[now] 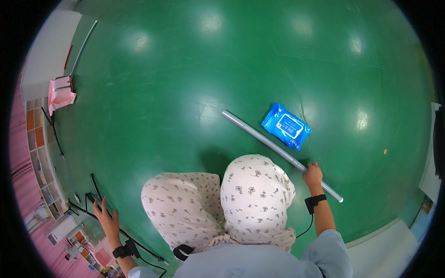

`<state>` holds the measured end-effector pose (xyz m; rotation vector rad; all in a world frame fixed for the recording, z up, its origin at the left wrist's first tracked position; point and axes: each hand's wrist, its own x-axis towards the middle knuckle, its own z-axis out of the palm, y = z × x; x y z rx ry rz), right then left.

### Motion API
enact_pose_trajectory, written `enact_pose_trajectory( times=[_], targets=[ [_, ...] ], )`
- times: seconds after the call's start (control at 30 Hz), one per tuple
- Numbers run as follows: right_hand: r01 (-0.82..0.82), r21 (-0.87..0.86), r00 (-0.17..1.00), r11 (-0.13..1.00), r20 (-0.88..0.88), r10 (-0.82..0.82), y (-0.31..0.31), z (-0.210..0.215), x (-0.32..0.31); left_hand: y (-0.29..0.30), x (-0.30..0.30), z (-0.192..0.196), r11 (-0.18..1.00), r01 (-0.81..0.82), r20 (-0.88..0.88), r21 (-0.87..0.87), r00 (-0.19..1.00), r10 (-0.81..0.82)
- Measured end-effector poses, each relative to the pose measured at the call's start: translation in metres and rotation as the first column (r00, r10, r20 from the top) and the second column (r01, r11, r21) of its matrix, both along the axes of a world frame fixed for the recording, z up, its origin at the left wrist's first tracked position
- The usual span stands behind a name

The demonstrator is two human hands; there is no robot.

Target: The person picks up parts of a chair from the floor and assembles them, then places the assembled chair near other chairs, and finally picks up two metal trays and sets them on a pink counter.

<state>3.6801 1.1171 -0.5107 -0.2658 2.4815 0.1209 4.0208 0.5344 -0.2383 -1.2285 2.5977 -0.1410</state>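
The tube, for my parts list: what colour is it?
Silvery grey; the tube shows best in the head view.

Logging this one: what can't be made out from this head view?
All in the head view:
Grey pipe: one stretch is covered by the right hand; whether it grips or only rests there cannot be told.
Left hand: it overlaps the black stand; contact is unclear.
Blue packet: its underside is hidden against the floor.
Feet: hidden behind the patterned trousers.
Shelves: contents too small near the curved rim.
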Motion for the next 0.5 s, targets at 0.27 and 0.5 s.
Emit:
enact_pose_trajectory(
  times=[0.27,0.5],
  targets=[
    [-0.065,-0.054,0.998,0.996,-0.010,0.064,-0.054,0.220,-0.007,-0.028,-0.019,0.087,0.993,0.035,-0.064,0.113,0.998,-0.028],
    [-0.147,-0.254,0.951,0.956,-0.301,0.066,-0.123,0.414,-0.066,-0.059,-0.035,0.200,0.989,0.023,-0.193,0.149,0.981,0.006]
  ],
)
